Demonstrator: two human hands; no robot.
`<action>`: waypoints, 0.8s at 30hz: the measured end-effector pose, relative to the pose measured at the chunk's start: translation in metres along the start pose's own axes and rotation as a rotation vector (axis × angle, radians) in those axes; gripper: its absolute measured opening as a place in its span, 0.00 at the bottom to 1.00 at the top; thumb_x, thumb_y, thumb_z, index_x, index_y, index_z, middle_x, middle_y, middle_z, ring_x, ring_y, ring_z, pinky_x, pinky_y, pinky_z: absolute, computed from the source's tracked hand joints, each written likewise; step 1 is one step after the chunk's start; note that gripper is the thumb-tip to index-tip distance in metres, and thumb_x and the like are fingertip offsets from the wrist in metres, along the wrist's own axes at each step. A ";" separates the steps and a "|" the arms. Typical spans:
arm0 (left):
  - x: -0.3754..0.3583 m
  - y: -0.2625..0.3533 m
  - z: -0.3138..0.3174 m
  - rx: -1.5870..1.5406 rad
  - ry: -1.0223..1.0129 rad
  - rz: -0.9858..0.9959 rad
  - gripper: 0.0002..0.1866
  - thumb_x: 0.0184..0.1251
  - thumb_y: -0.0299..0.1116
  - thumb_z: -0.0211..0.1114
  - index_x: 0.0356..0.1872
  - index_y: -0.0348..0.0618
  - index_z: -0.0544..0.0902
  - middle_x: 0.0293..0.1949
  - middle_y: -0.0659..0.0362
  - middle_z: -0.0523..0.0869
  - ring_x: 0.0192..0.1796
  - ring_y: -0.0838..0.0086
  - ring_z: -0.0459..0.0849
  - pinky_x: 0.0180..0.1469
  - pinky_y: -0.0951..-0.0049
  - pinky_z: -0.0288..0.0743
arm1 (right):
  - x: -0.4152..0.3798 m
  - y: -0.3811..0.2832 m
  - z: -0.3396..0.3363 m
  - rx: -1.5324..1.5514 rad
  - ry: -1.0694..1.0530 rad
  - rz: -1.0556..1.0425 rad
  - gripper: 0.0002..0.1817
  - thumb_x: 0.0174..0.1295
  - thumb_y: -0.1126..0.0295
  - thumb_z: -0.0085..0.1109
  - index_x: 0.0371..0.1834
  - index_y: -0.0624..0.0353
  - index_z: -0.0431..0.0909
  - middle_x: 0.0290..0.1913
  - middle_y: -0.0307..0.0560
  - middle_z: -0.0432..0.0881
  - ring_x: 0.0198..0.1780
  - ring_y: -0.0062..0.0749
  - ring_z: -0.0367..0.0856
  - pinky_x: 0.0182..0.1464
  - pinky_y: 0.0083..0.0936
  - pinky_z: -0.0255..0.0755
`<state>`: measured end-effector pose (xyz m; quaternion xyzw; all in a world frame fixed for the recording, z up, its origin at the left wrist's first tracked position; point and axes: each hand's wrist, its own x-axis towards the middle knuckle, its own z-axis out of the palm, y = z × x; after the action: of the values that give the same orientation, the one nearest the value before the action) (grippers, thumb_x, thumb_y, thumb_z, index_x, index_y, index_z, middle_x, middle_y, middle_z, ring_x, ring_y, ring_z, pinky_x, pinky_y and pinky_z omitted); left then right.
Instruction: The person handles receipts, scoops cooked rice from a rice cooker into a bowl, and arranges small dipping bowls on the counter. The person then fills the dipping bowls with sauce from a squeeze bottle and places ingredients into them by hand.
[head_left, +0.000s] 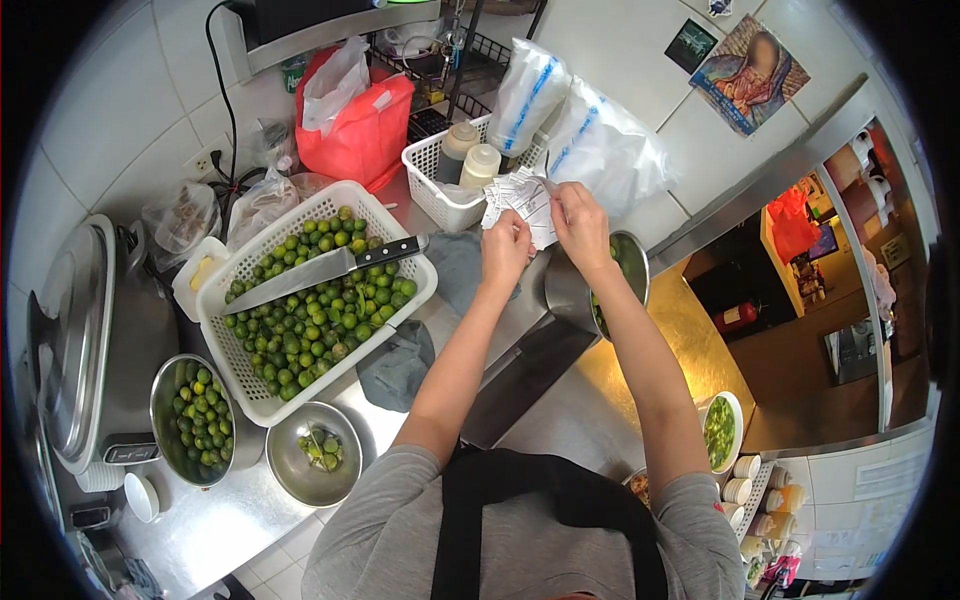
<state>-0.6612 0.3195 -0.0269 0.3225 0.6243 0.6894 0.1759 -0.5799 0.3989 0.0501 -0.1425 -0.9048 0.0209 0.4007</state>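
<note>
Both my arms reach forward to a bunch of printed paper slips (pixel 522 203), which look like receipts, beside the white basket. My left hand (pixel 507 250) is closed at their lower edge, its fingertips pinched on the paper. On the right side my right hand (pixel 582 228) pinches the slips' upper corner. Below my right hand stands a metal pot (pixel 572 290) with green fruit inside, partly hidden by my forearm. A large knife (pixel 310 277) with a black handle lies across the small green limes (pixel 330 335) in a white crate (pixel 412 300).
A white basket (pixel 425 190) holds squeeze bottles. Left of it stands a red bag (pixel 365 130). Plastic packs (pixel 605 140) lean on the tiled wall. Nearer are a pot of limes (pixel 203 415), a metal bowl (pixel 290 465) with cut limes, and grey cloths (pixel 397 368).
</note>
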 end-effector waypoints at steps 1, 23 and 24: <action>0.000 -0.002 0.000 -0.001 0.003 -0.003 0.04 0.62 0.25 0.56 0.28 0.36 0.74 0.14 0.56 0.81 0.12 0.77 0.77 0.15 0.76 0.68 | 0.000 0.000 0.000 -0.005 0.000 -0.010 0.05 0.51 0.78 0.57 0.31 0.60 0.74 0.34 0.47 0.77 0.33 0.46 0.78 0.33 0.37 0.73; 0.038 0.009 -0.003 0.144 0.258 0.227 0.08 0.51 0.29 0.68 0.26 0.34 0.82 0.20 0.51 0.82 0.23 0.64 0.82 0.30 0.69 0.74 | -0.003 0.002 0.012 0.141 0.057 0.129 0.04 0.51 0.79 0.56 0.30 0.63 0.73 0.32 0.52 0.78 0.31 0.50 0.78 0.33 0.36 0.71; 0.040 0.011 0.001 0.087 0.245 0.174 0.08 0.49 0.28 0.70 0.26 0.35 0.82 0.20 0.52 0.82 0.23 0.66 0.82 0.29 0.70 0.74 | -0.003 0.003 0.013 0.140 0.058 0.130 0.04 0.51 0.79 0.56 0.30 0.63 0.73 0.32 0.52 0.78 0.31 0.50 0.78 0.33 0.36 0.71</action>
<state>-0.6879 0.3437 -0.0071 0.2964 0.6399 0.7086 0.0238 -0.5862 0.4022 0.0385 -0.1733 -0.8780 0.1059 0.4333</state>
